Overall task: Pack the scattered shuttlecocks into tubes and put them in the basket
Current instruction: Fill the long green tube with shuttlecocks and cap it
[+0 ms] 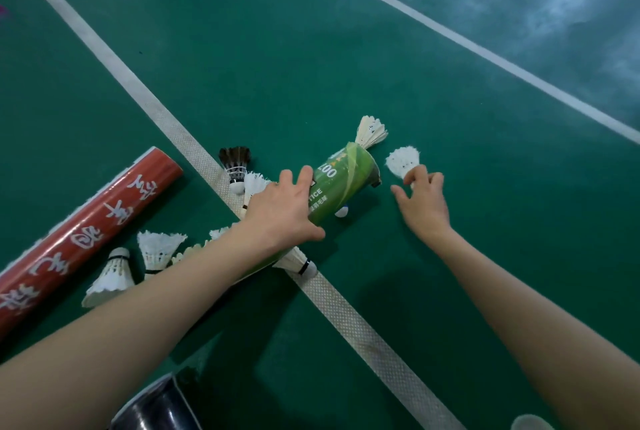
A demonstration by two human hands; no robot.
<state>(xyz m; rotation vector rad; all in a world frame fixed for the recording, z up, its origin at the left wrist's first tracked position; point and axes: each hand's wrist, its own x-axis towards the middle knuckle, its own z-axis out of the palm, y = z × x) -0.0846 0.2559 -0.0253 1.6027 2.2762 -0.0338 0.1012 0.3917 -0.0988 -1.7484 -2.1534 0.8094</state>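
The white shuttlecock (403, 160) lies on the court (311, 65) just beside the green tube (346, 180) and its mouth, with my right hand (424, 202) pinching its cork end. My left hand (277, 211) wraps round the green tube, so I'd hold that steady and feed cork-first, keeping the feathers uncrushed.

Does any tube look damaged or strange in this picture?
Yes. The green tube, which the left hand grips, looks creased at its far end, with a dark, possibly torn spot on the rim. The red tube seems intact.
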